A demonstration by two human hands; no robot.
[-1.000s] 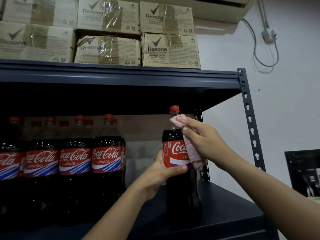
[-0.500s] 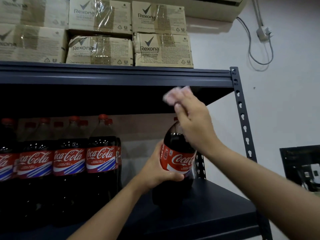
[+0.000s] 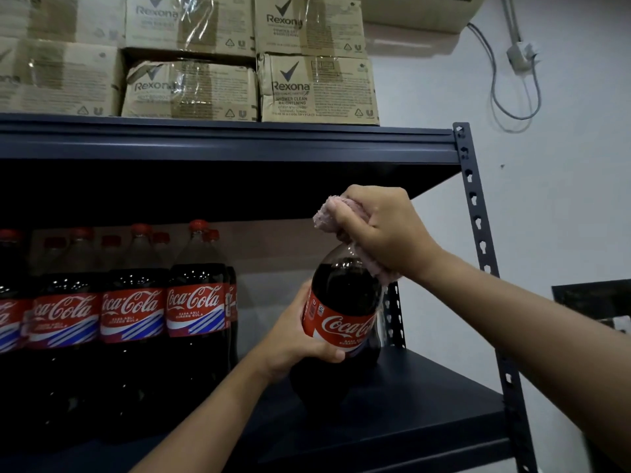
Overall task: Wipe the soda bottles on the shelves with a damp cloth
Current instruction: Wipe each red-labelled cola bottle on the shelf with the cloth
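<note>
The tilted soda bottle (image 3: 343, 315) is gripped at its label by the left hand (image 3: 300, 339); the pink cloth (image 3: 329, 215) is clenched over its cap by the right hand (image 3: 382, 230).

Two bare forearms, left hand (image 3: 300, 339), right hand (image 3: 382, 230), no sleeves.

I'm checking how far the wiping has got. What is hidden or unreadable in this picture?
Head view only:
- Held bottle: cap and neck covered by pink cloth and right hand.
- Its base: lost in shadow.
- Leftmost shelf bottles: cut by frame edge.
- Carton small print: too small.
</note>
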